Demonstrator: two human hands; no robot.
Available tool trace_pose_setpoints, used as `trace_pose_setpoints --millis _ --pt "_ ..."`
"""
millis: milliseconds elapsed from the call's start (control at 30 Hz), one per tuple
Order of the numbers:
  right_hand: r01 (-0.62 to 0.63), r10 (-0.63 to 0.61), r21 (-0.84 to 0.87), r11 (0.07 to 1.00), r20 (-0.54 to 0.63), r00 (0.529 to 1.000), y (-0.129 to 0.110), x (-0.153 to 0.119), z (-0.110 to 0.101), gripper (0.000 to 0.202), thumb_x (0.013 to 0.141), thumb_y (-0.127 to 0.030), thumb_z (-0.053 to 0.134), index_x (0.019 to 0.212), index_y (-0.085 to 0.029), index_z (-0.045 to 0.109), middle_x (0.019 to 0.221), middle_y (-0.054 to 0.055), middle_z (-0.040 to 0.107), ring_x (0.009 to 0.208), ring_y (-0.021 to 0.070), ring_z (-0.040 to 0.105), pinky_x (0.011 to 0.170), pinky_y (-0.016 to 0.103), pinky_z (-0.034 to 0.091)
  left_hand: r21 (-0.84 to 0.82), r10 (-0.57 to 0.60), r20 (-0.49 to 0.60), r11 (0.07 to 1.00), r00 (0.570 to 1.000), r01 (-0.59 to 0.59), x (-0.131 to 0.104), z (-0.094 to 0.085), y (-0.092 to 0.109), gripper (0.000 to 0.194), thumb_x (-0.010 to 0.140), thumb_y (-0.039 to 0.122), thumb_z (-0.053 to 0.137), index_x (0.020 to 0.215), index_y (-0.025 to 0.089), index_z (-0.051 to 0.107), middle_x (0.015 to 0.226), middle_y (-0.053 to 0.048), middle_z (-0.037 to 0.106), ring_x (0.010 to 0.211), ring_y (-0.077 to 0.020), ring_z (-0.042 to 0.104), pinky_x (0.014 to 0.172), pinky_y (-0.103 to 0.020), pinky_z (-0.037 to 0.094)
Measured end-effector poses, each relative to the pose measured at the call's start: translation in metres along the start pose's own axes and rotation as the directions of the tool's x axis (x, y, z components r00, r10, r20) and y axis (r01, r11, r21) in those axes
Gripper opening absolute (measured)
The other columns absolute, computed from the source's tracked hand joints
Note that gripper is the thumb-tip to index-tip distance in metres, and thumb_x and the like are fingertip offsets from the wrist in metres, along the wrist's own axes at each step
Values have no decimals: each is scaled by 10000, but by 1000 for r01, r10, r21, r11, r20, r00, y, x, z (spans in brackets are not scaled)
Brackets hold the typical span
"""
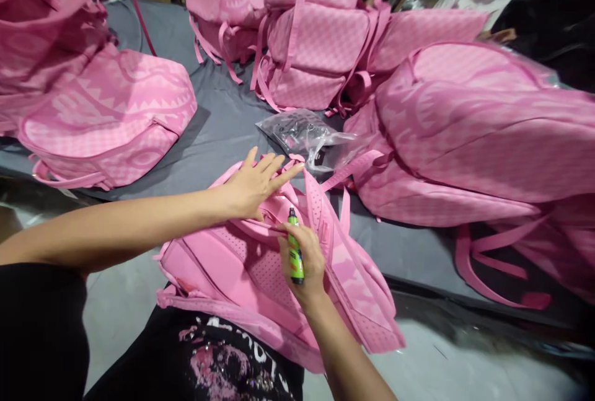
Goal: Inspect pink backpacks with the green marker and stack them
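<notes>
A pink backpack (204, 261) lies across the table edge and my lap, its dotted back panel and straps facing up. My left hand (253, 185) rests on the top of this backpack, fingers spread. Between the fingers of my right hand (307, 261) is a green marker pen (294, 246) with black ends, held upright, its dark tip pointing away from me. The right hand is over the middle of the back panel, close to the backpack's edge. Just beyond the left hand lies a clear plastic bag (302, 131) with dark items inside.
Pink patterned backpacks surround the work area: one at left (116, 116), a stack at the back (316, 41) and a large pile at right (483, 122). Grey cloth (218, 116) covers the table. A loose strap (493, 289) hangs over the right front edge.
</notes>
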State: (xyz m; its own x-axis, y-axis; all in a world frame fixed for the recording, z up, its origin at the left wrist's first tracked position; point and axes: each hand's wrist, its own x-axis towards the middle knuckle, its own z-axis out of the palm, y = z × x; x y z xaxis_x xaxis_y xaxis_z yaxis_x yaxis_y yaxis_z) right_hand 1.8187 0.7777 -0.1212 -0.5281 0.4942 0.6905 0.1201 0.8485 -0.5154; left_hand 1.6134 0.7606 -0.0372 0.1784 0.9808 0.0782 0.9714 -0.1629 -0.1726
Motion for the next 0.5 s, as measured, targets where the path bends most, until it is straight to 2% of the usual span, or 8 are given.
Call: trace_pose_setpoints --millis 33,100,200,267,400,433,500 --pt "-13 13 6 1000 -7 1000 0 0 1 347 905 -117 572 1223 -253 553 1021 72 695 964 228 647 864 425 529 20 -10 13 1000 1000 10 0 2 2 1328 632 581 815 1571 153 -20 1581 -227 239 1407 -382 264 1126 -580 136" --pt "-42 42 30 999 2 999 -1 1 4 339 901 -117 577 1216 -242 555 1011 76 697 957 227 650 861 427 538 35 -37 48 999 998 35 3 5 5 1300 659 533 818 1573 155 -26 1563 -226 274 1368 -379 323 1109 -561 181" --pt "-63 61 37 997 42 997 -3 1 2 353 902 -116 584 1230 -241 546 1022 76 695 950 218 659 858 415 549 16 -44 55 999 998 44 6 7 8 1137 770 441 744 1574 126 4 1480 -206 404 1248 -348 438 1047 -491 280" --pt "-45 45 -9 999 53 998 -2 3 -4 376 902 -119 594 1250 -251 541 1034 74 693 952 217 664 856 401 554 10 -38 38 999 999 38 6 8 8 1015 829 375 674 1575 126 31 1464 -188 426 1229 -339 445 1031 -471 291" --pt "-22 15 -293 956 -27 1000 6 24 -14 471 899 -212 637 1345 -231 488 1127 130 666 1057 284 631 905 457 531 11 -51 25 999 998 50 5 9 6 983 844 340 635 1576 152 6 1440 -168 450 1230 -326 437 1023 -455 288" --pt "-49 47 -365 930 -14 999 10 32 -13 526 886 -273 663 1369 -211 464 1175 157 645 1109 319 602 929 493 514 9 -57 25 998 998 57 6 9 6 988 842 359 638 1576 154 8 1431 -167 456 1230 -324 435 1020 -451 288" --pt "-115 172 -461 880 84 982 18 51 -5 683 827 -412 723 1391 -169 423 1218 201 611 1159 383 554 935 556 491 4 -72 28 997 997 72 7 11 6 989 841 402 641 1575 144 30 1425 -173 457 1221 -321 436 1011 -442 293"
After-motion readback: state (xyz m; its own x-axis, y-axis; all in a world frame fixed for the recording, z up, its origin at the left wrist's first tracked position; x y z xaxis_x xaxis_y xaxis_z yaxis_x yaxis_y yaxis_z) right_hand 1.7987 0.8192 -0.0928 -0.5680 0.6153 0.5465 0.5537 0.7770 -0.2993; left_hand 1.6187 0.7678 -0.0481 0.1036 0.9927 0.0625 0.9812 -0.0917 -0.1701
